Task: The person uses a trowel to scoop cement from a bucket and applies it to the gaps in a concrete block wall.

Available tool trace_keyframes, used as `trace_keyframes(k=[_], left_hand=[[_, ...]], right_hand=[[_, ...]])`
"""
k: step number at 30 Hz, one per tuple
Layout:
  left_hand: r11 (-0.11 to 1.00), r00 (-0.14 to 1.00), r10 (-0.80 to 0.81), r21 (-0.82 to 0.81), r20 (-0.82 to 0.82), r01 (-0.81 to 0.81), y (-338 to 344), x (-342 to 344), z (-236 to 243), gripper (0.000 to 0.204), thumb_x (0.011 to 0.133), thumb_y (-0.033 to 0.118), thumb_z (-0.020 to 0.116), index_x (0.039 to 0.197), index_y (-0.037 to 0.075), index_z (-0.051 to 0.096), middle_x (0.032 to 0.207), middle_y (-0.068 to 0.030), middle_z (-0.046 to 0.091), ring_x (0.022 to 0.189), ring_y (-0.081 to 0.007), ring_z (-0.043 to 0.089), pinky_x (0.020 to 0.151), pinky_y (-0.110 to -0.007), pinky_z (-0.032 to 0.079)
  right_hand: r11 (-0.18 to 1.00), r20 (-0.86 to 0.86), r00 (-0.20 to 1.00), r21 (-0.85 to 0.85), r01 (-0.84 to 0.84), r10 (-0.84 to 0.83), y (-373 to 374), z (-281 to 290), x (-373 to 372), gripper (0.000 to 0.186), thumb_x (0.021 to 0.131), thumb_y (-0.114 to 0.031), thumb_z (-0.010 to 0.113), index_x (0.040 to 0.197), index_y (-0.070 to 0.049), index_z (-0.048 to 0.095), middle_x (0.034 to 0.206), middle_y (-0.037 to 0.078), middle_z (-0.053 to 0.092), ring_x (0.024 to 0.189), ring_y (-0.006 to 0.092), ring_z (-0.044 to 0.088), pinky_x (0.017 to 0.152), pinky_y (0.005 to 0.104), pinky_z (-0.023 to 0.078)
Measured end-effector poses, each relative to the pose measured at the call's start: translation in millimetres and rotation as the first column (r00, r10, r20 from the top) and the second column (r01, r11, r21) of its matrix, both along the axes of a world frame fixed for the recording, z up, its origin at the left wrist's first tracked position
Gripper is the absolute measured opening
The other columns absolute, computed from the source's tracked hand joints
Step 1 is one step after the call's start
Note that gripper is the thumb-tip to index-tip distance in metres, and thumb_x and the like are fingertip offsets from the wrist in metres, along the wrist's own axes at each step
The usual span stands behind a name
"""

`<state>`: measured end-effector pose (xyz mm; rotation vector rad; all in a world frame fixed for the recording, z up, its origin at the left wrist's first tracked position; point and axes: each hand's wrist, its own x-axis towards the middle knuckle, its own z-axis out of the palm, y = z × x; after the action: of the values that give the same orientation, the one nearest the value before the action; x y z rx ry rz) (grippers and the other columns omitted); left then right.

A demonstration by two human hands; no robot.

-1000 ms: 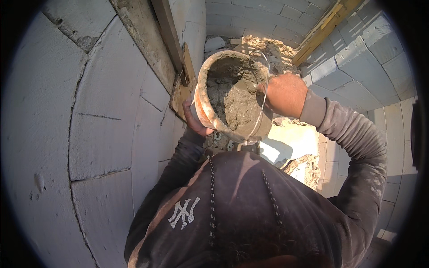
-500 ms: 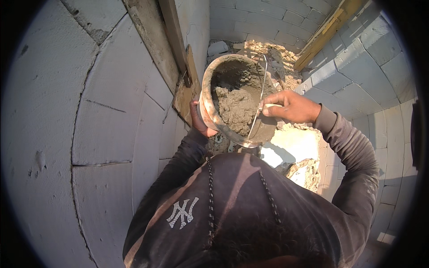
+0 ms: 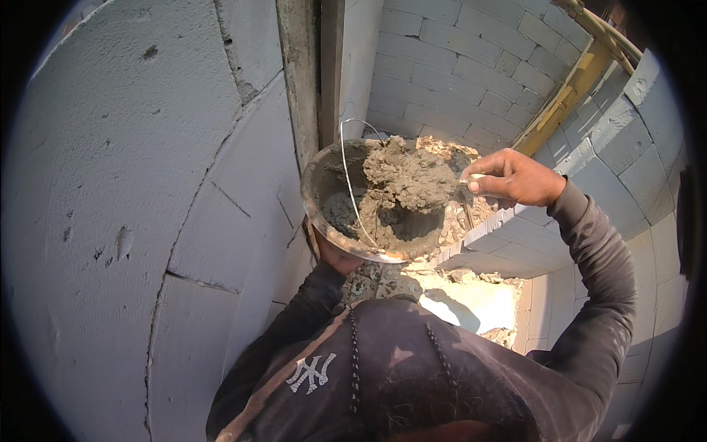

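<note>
My left hand grips the lower near side of a mortar-caked bucket, which is tilted so that its mouth faces me. Most of its fingers are hidden under the bucket. My right hand is closed round the handle of a trowel at the bucket's right side. A big lump of wet grey mortar is heaped on the trowel above the bucket's mouth and covers the blade. Across the opening stands the thin wire bail. More mortar clings to the inside wall.
A pale block wall rises close on my left, with upright boards beyond the bucket. Lower block walls stand on the right, near a yellowish beam. Rubble and a sunlit pale slab lie below.
My right hand has lifted a heap of mortar out of the bucket on the trowel and moved right. The bail has swung to the left, and the bucket sits lower in view.
</note>
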<state>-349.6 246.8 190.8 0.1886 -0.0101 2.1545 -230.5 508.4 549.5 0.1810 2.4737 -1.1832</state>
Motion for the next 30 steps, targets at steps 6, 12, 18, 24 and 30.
trace_keyframes(k=[6,12,18,24,30], left_hand=[[0.996,0.998,0.065,-0.054,0.018,-0.064,7,-6,15,0.110,0.079,0.090,0.057,0.161,0.020,0.037,0.163,-0.0101,0.041,0.147,-0.0408,0.039,0.118,-0.069,0.030],[0.989,0.998,0.014,0.148,0.065,-0.023,-5,-10,-11,0.096,0.092,0.078,0.049,0.162,0.014,0.036,0.165,-0.0167,0.037,0.150,-0.0440,0.035,0.121,-0.071,0.025],[0.999,0.999,0.036,0.038,-0.033,-0.035,-4,-1,28,0.113,0.080,0.090,0.056,0.165,0.020,0.029,0.168,-0.0136,0.032,0.152,-0.0441,0.032,0.119,-0.072,0.027],[0.960,0.993,-0.091,0.273,0.070,0.069,-9,13,42,0.103,0.088,0.082,0.048,0.165,0.017,0.026,0.167,-0.0185,0.031,0.152,-0.0468,0.031,0.119,-0.074,0.024],[0.996,0.990,0.041,-0.071,-0.139,-0.051,-21,15,61,0.113,0.082,0.087,0.052,0.167,0.020,0.019,0.171,-0.0153,0.021,0.155,-0.0456,0.023,0.120,-0.074,0.021]], right_hand=[[1.000,0.087,0.996,-0.017,0.009,-0.008,-4,-39,-12,0.038,0.104,-0.030,0.067,0.128,0.000,0.069,0.072,-0.005,0.059,0.057,0.0054,0.052,0.051,0.0237,0.047],[0.999,0.133,0.991,-0.033,0.021,-0.016,-11,9,-13,0.036,0.103,-0.031,0.068,0.126,-0.003,0.071,0.077,0.000,0.069,0.055,0.0049,0.058,0.048,0.0237,0.050],[0.995,-0.046,0.996,-0.067,0.077,-0.080,13,118,-21,0.041,0.101,-0.032,0.070,0.128,-0.001,0.069,0.080,0.008,0.072,0.056,0.0099,0.065,0.046,0.0246,0.055],[0.965,-0.524,0.851,0.203,0.166,-0.036,-7,263,-77,0.052,0.105,-0.038,0.061,0.137,0.003,0.058,0.084,0.009,0.067,0.061,0.0113,0.066,0.049,0.0236,0.056],[0.991,-0.859,0.504,-0.023,0.134,-0.088,-77,258,-224,0.049,0.105,-0.034,0.058,0.136,0.003,0.057,0.099,0.010,0.064,0.077,0.0115,0.065,0.069,0.0277,0.061]])
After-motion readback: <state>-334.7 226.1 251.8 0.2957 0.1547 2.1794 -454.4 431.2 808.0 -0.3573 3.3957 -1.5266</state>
